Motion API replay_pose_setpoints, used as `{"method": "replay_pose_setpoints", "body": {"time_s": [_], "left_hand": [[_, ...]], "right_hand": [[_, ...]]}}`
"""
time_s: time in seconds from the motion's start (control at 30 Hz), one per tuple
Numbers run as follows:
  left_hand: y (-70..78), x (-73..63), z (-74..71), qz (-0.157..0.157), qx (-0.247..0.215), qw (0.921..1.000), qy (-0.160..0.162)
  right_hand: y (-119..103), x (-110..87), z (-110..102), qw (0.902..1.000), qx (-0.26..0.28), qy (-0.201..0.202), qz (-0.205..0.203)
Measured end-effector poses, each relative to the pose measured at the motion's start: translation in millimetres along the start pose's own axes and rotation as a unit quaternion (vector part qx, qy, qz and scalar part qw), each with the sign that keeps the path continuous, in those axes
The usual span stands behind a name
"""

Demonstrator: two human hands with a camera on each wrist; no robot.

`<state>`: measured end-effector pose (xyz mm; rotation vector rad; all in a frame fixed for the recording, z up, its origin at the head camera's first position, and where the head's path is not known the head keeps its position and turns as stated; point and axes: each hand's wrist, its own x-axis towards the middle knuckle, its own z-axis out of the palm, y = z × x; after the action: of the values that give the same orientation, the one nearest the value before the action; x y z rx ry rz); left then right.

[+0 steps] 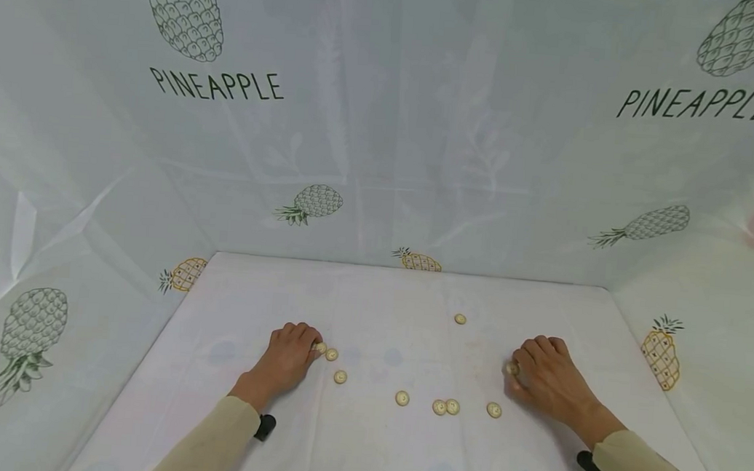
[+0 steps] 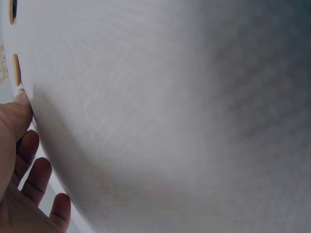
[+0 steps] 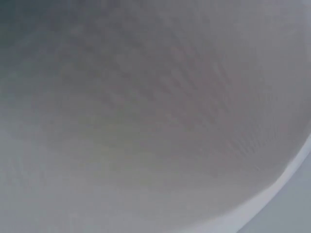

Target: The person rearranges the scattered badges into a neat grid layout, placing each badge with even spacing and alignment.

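Small round tan discs with faint marks on their faces lie on the white cloth; they look like game pieces. At the left of the head view, my left hand has its thumb and index fingertip at one disc, seemingly pinching it. Another disc lies right beside that one. In the left wrist view the thumb touches the cloth near a disc seen edge-on. On the right, my right hand pinches a disc between thumb and fingers. The right wrist view shows only blurred cloth, no hand.
Between the hands lie a single disc, another, a touching pair and one near the right hand. Farther back is a lone disc. Pineapple-printed curtains enclose the white table at back and sides.
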<state>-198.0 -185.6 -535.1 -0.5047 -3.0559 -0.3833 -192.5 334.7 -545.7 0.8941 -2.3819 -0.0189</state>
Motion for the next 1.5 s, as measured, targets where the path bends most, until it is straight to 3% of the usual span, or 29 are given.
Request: {"method": "replay_pose_setpoints", "body": {"time_s": [0.4,0.67,1.2,1.5], "left_hand": [[-4.3,1.7,4.5,0.003,-0.003,1.0000,0.000],[-2.2,1.2,1.9,-0.002,-0.008,0.9999,-0.007],[-2.6,2.0,3.1,-0.003,-0.002,1.0000,-0.005],[-3.8,2.1,2.6,0.000,0.001,1.0000,-0.003]], "right_hand": [[-0.5,15.9,4.6,0.9999,0.009,0.003,0.009],[-3.4,32.4,8.3,0.9994,0.022,-0.016,0.021],[-18.3,94.7,27.7,0.9963,0.069,-0.039,0.034],[-26.8,124.6,44.9,0.9951,0.066,-0.070,0.023]]}}
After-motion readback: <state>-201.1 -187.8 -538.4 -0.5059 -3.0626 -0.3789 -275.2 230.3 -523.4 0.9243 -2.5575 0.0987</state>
